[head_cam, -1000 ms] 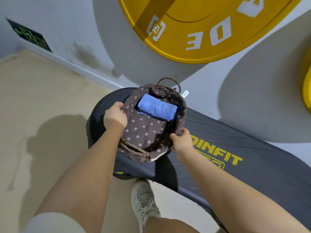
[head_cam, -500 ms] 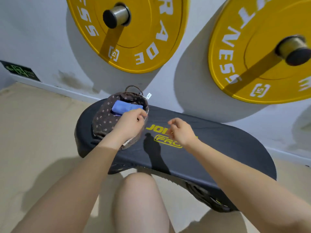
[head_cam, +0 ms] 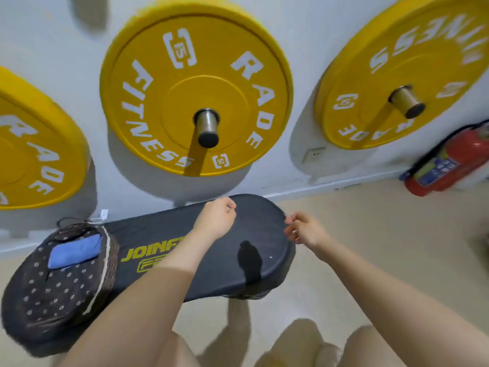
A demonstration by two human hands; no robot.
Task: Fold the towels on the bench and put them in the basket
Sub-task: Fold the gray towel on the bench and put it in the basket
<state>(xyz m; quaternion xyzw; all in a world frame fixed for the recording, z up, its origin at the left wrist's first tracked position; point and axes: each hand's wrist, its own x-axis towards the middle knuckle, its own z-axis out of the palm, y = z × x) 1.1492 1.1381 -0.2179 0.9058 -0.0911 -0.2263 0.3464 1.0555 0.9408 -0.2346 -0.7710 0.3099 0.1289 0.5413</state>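
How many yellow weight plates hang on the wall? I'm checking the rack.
3: one cut off at the left edge, one in the middle above the bench, one at upper right. Others may lie outside the view.

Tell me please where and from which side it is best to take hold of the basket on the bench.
Probably at the two opposite rims of the basket, one hand on each, coming from above. It is wide, soft-lined and sits at the left end of the bench; the folded blue towel fills its middle. The thin handle at the back looks less steady.

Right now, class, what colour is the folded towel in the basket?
Blue, seen in the head view: the folded towel lies in the basket.
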